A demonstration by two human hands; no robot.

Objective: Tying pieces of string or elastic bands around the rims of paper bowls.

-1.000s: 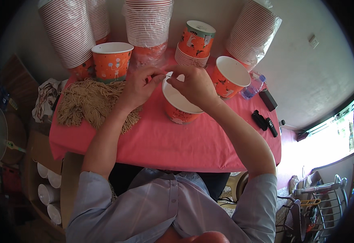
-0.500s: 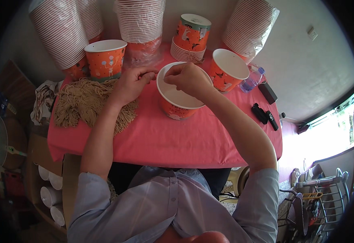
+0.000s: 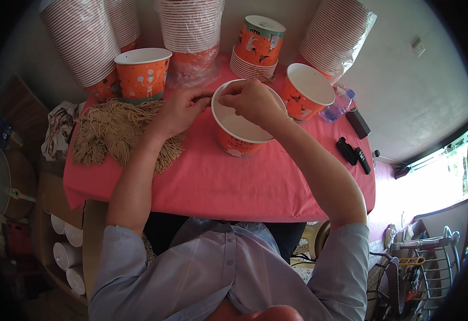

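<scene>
An orange printed paper bucket [image 3: 243, 147] with a white inside stands upright in front of me on the pink cloth. My right hand [image 3: 252, 104] reaches over its rim from the right, fingertips pinched together inside the left part of the opening. Just outside the left rim, my left hand [image 3: 180, 111] has thumb and forefinger drawn close together against the bucket's edge. Whatever either pinch holds is too small or hidden to make out. A heap of tan cord [image 3: 111, 131] lies beside and under my left wrist.
Other orange buckets stand at the left [image 3: 143, 77] and right [image 3: 309, 91]. Tall nested stacks [image 3: 190, 27] in clear plastic line the wall. An upside-down bucket [image 3: 261, 40] tops a short stack. A plastic bottle [image 3: 336, 107] and black devices [image 3: 347, 151] lie at the right.
My left fingers have straightened slightly toward the bucket's left rim. My right hand keeps its pinch inside the opening. The whole view has shifted a little.
</scene>
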